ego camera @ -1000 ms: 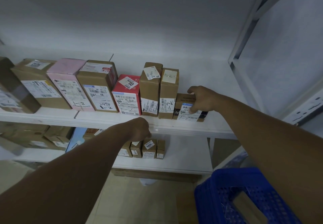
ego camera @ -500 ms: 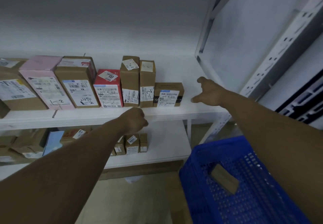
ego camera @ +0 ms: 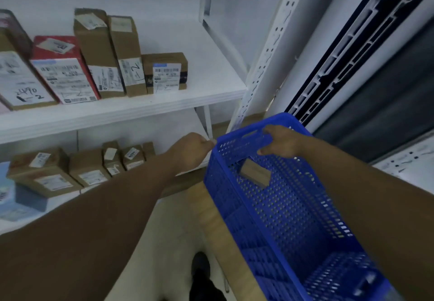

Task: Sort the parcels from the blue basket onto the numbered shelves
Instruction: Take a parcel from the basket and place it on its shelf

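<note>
Where our right hand (ego camera: 283, 142) pinches the far wall of the blue basket (ego camera: 234, 206) between thumb and fingers, one small brown parcel (ego camera: 254, 175) lies inside just beneath it, its long axis slanting across the mesh bottom. Our left hand (ego camera: 193, 151) is curled beside the basket's corner; we cannot tell whether it grasps the rim. Beyond that fist, white shelves (ego camera: 117, 113) carry labelled boxes (ego camera: 126, 56).

Right of the low brown cardboard parcel with a white barcode label (ego camera: 165, 73), the white upper shelf board (ego camera: 211, 70) lay bare up to the white perforated metal upright (ego camera: 265, 61) that closed that side. Left of the parcel, tall brown cardboard boxes (ego camera: 126, 51) stood packed against it. Below and right of it, the blue perforated plastic basket (ego camera: 234, 206) was open-topped, its far rim gripped by the right hand (ego camera: 283, 142).
</note>
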